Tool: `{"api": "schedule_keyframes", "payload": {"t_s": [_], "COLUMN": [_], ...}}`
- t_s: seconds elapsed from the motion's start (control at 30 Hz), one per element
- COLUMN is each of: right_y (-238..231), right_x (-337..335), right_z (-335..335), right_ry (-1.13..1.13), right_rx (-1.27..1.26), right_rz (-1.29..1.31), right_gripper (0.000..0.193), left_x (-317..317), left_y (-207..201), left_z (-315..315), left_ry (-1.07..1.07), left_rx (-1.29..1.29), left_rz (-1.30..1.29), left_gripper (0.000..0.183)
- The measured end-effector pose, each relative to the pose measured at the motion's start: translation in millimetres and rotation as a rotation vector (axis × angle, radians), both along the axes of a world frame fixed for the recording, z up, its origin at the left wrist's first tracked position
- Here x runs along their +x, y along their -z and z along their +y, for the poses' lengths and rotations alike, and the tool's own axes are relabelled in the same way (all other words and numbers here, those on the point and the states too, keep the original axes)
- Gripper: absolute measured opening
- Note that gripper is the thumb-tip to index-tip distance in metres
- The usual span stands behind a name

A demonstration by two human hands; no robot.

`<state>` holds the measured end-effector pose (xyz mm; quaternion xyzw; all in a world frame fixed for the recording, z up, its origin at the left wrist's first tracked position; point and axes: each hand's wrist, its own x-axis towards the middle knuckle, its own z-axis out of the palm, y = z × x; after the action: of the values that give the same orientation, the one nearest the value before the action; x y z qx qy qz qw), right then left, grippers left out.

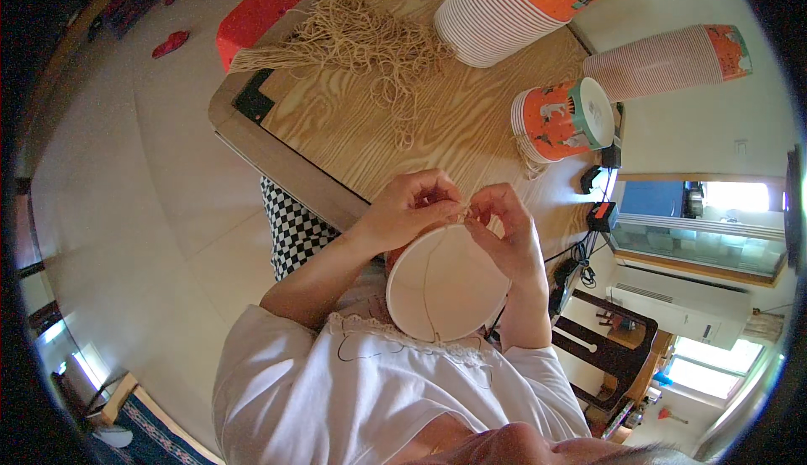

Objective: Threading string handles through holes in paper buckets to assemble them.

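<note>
We find bucket (466,288) at frame ctr., mouth up, against shirt (294,389), prob. for steadiness, leaving L hand (402,206) and R hand (514,234) free; fingers of both pinched narrow on string (427,284) at its upper rim. Twine heap (361,32), upper ctr., lies on table (332,133), apparently for easy reach.

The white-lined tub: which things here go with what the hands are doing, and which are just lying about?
Probably part of it:
white-lined tub
string across it, pinched by left hand and right hand
tangled twine
stacked tubs

Probably just lying about:
red shoes
black cables
dark chair
</note>
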<state>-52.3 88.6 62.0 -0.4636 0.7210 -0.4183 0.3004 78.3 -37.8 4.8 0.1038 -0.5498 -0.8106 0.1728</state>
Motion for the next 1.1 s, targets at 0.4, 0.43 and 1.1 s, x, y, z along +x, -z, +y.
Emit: {"api": "schedule_keyframes", "payload": {"t_s": [0.4,0.43,1.1], "right_y": [-3.3,-3.7,-3.5], "right_x": [1.9,2.7,9.1], "right_z": [2.0,2.1,3.8], "right_ry": [0.016,0.03,0.103], "right_rx": [0.022,0.025,-0.03], "right_rz": [-0.015,-0.011,0.024], "right_gripper": [0.022,0.022,0.015], "left_x": [0.4,-0.4,-4.1], "left_y": [-5.3,-3.5,-10.2], "left_z": [-0.4,0.0,-8.6], "left_ry": [0.025,0.06,0.069], "left_rx": [-0.185,-0.174,-0.148], "left_rz": [-0.101,-0.064,-0.108], "left_gripper": [0.025,0.028,0.016]}}
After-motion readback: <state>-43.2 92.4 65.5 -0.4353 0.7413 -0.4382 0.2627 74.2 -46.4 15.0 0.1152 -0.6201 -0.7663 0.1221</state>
